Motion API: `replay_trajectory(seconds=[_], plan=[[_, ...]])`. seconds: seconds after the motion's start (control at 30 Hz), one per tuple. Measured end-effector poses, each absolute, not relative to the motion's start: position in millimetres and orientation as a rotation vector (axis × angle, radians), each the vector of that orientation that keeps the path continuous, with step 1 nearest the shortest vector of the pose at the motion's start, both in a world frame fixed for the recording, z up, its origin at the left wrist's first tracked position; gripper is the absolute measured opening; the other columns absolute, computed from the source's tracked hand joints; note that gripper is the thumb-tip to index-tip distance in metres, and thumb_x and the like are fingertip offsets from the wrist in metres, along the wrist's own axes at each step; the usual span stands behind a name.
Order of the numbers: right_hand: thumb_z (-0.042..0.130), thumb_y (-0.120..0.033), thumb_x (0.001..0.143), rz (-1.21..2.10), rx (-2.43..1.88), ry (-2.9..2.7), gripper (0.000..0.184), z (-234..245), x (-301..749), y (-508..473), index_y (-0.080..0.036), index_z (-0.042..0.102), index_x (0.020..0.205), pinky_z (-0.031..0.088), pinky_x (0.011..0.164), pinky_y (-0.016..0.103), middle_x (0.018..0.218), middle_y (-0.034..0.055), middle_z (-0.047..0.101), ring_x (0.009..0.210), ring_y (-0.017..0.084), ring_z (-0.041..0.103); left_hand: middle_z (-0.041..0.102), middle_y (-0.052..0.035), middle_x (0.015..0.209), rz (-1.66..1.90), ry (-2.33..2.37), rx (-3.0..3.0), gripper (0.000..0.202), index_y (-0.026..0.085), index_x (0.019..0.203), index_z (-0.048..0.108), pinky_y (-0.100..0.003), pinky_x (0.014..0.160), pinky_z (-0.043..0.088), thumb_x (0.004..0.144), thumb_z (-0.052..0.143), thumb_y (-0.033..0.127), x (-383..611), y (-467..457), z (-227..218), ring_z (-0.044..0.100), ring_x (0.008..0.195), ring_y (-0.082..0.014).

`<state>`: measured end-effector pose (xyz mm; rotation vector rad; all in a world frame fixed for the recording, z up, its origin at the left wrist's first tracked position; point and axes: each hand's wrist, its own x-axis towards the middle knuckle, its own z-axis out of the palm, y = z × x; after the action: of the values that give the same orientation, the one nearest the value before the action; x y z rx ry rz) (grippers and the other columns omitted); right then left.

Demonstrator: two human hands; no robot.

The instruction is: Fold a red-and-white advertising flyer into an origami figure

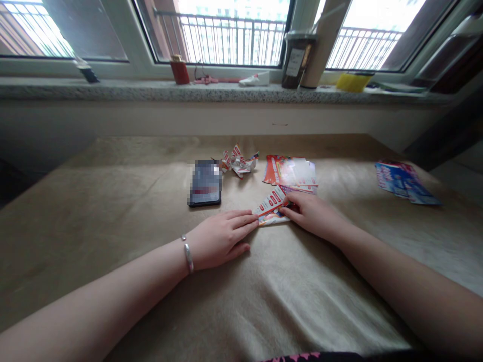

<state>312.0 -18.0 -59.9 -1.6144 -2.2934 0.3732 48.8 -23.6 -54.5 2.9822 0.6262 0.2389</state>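
Observation:
A colourful printed paper sheet point(269, 203), with a white, red-marked flap folded over, lies on the tabletop between my hands. My left hand point(224, 239) rests flat with its fingers stretched out. Its fingertips press on the left corner of the sheet. On the other side, my right hand point(315, 213) pinches the sheet's right part between thumb and fingers, which hide some of it. Just beyond lies a stack of printed sheets point(290, 171), red and white. A crumpled, folded paper piece point(239, 163) stands to the left of that stack.
A dark phone point(206, 183) lies beyond my left hand. Blue printed sheets point(407, 183) are fanned out at the far right of the cloth-covered table point(132, 201). Behind it, the stone windowsill point(132, 91) carries a red lighter-like object point(179, 70), a dark lidded cup point(296, 60) and a yellow item point(352, 82).

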Motion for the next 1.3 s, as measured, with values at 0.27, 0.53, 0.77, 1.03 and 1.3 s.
replay_trajectory(seconds=[0.27,0.53,0.77,1.03,1.3], plan=[[0.054,-0.026,0.083,0.277,-1.522,-2.292,0.009,-62.5,316.4,-13.9,-0.019,0.059,0.078,0.041,0.066,0.028,0.082,0.0052,0.064,0.075,0.018,0.055,0.054,-0.0147,0.129,0.297,0.619,2.97,0.048,0.01,0.133,0.042,-0.043,0.1,0.044,0.089,0.048,0.027,52.0,-26.2,-57.2,0.049,0.121,-0.0257],[0.056,-0.028,0.082,0.218,-1.509,-2.288,0.01,-63.4,317.1,-12.5,-0.019,0.059,0.077,0.041,0.068,0.03,0.08,0.0053,0.062,0.076,0.019,0.055,0.055,-0.0104,0.129,0.339,0.584,2.941,0.043,0.014,0.129,0.048,-0.043,0.1,0.045,0.087,0.051,0.024,51.6,-25.3,-55.5,0.049,0.119,-0.0242],[0.055,-0.029,0.082,0.25,-1.521,-2.254,0.012,-66.4,316.7,-11.3,-0.019,0.06,0.084,0.041,0.066,0.028,0.08,0.0046,0.062,0.073,0.017,0.055,0.055,-0.0102,0.129,0.34,0.578,2.955,0.042,0.015,0.13,0.048,-0.042,0.099,0.046,0.088,0.049,0.025,51.3,-25.2,-57.2,0.049,0.12,-0.0245],[0.052,-0.03,0.085,-0.126,-1.444,-2.291,0.021,-65.1,311.2,-15.9,-0.02,0.064,0.099,0.041,0.088,0.039,0.11,0.0109,0.059,0.099,0.025,0.052,0.056,-0.0099,0.128,0.338,0.573,2.958,0.043,0.014,0.129,0.048,-0.043,0.099,0.045,0.088,0.05,0.025,53.0,-25.4,-55.6,0.048,0.12,-0.0252],[0.046,-0.033,0.091,-0.138,-1.174,-2.569,0.023,-55.2,291.9,-28.1,-0.024,0.067,0.095,0.024,0.106,0.044,0.095,0.0037,0.067,0.095,0.02,0.055,0.056,-0.0105,0.126,0.347,0.57,2.96,0.044,0.015,0.131,0.046,-0.043,0.099,0.044,0.088,0.048,0.025,55.3,-25.1,-54.5,0.049,0.118,-0.0246]])
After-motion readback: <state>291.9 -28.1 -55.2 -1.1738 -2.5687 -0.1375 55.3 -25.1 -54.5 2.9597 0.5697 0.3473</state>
